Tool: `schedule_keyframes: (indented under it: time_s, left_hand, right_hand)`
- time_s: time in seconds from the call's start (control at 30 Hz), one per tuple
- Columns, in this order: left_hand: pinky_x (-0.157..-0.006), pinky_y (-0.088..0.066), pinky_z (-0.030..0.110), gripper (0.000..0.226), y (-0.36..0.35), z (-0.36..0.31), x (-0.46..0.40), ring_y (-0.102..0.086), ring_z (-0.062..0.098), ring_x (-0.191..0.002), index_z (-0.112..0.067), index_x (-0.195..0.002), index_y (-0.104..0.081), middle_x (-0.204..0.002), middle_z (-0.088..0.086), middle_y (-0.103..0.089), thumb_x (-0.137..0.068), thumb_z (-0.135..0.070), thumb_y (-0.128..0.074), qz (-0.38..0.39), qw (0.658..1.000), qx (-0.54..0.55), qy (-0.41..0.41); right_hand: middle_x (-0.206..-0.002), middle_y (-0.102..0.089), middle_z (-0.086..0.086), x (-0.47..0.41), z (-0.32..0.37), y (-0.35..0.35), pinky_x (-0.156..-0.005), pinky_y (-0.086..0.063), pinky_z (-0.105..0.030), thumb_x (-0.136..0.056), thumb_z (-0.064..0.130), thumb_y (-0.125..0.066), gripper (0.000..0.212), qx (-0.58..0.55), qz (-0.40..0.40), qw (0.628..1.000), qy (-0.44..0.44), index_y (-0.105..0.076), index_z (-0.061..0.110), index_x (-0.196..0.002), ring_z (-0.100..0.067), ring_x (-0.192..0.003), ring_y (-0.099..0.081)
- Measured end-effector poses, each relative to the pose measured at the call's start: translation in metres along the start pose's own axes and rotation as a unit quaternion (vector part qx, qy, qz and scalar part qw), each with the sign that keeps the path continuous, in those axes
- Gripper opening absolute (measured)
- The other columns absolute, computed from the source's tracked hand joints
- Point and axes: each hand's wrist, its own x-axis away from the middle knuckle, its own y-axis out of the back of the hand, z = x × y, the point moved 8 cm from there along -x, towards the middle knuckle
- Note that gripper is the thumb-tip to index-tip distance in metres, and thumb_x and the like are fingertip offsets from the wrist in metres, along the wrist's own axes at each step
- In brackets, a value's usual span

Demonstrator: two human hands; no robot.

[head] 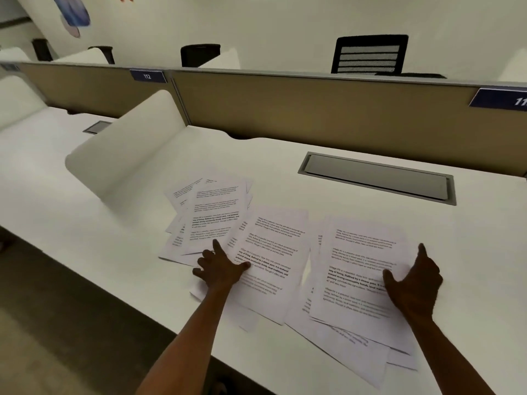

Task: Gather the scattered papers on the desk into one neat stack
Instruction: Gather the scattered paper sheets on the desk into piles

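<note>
Printed papers (273, 252) are lying fanned across the counter (370, 138), long axes running away from the person. The left hand (221, 269) and right hand (413, 283) are pressing open-palmed on separate piles, gripping nothing.

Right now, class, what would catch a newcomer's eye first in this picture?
Printed papers lie fanned in loose overlapping piles across the near part of the white desk. The left hand presses on the middle pile, the right hand on the right one. Behind them, a grey hatch sits in the desktop.
</note>
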Motion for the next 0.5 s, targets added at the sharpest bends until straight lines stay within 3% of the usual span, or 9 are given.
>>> schedule_keyframes:
  time_s: [0.13,0.2,0.3,0.37,0.5]
  left_hand:
    - [-0.112,-0.024,0.06,0.124,0.006,0.001,-0.009,-0.038,0.04,-0.137,-0.02,-0.156,-0.008,-0.143,0.02,-0.047,-0.065,-0.063,-0.08,0.002,1.0,0.0,0.012]
    - [-0.11,-0.03,0.056,0.116,0.011,-0.001,-0.014,-0.049,0.037,-0.131,-0.018,-0.153,-0.02,-0.135,0.016,-0.057,-0.064,-0.054,-0.084,0.01,0.999,0.041,0.007]
    - [-0.097,-0.052,0.048,0.082,0.019,-0.009,-0.013,-0.063,0.034,-0.114,-0.01,-0.132,-0.053,-0.124,0.013,-0.067,-0.064,-0.036,-0.091,0.053,0.989,0.138,-0.027]
    - [-0.087,-0.057,0.04,0.062,0.023,-0.015,-0.008,-0.067,0.033,-0.107,-0.007,-0.119,-0.063,-0.12,0.015,-0.07,-0.067,-0.024,-0.091,0.09,0.977,0.185,-0.046]
    - [-0.09,-0.056,0.04,0.054,0.045,-0.03,0.005,-0.067,0.032,-0.109,-0.009,-0.126,-0.064,-0.125,0.014,-0.069,-0.076,-0.01,-0.083,0.135,0.952,0.26,-0.088]
  right_hand:
    - [-0.148,-0.037,-0.024,0.024,0.032,-0.009,-0.106,-0.037,-0.059,-0.077,0.017,-0.08,0.092,-0.001,-0.008,0.995,0.102,-0.03,0.016,-0.153,-0.041,-0.136,-0.03]
    - [-0.146,-0.041,-0.019,0.043,0.05,-0.02,-0.106,-0.04,-0.051,-0.078,0.017,-0.08,0.086,-0.012,0.013,0.987,0.159,-0.035,0.017,-0.151,-0.034,-0.136,-0.032]
    - [-0.145,-0.046,-0.009,0.07,0.07,-0.043,-0.107,-0.033,-0.033,-0.08,0.02,-0.078,0.078,-0.036,0.077,0.974,0.21,-0.04,0.021,-0.149,-0.024,-0.136,-0.037]
    - [-0.143,-0.049,-0.001,0.084,0.081,-0.057,-0.107,-0.035,-0.031,-0.081,0.021,-0.077,0.074,-0.058,0.124,0.966,0.22,-0.042,0.023,-0.147,-0.017,-0.132,-0.043]
    - [-0.124,-0.059,0.009,0.095,0.095,-0.073,-0.081,-0.052,-0.02,-0.08,0.024,-0.079,0.068,-0.15,0.19,0.956,0.167,-0.049,0.032,-0.14,0.0,-0.104,-0.06]
